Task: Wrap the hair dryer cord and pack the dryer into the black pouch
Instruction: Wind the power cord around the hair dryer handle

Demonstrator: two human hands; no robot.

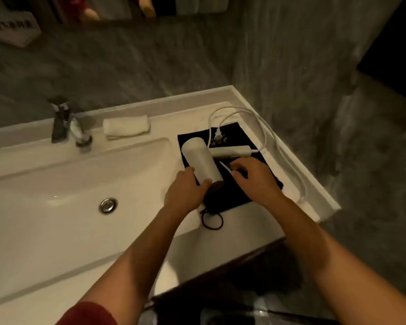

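Clearly my left hand (185, 191) clasps the smooth, rigid hair dryer (202, 164) barrel; right hand (251, 177) fingers pinch its limp cord (265, 132).

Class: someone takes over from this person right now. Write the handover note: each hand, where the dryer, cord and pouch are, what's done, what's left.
Left hand: gripping the near end of the dryer.
Right hand: on the pouch, fingers by a cord strand; grip unclear.
Dryer lies on the flat pouch, beside the sink.
Cord loops loosely, plug on the pouch.
Done: nothing visibly wrapped or packed.
Left: wrap the cord, pack the dryer.
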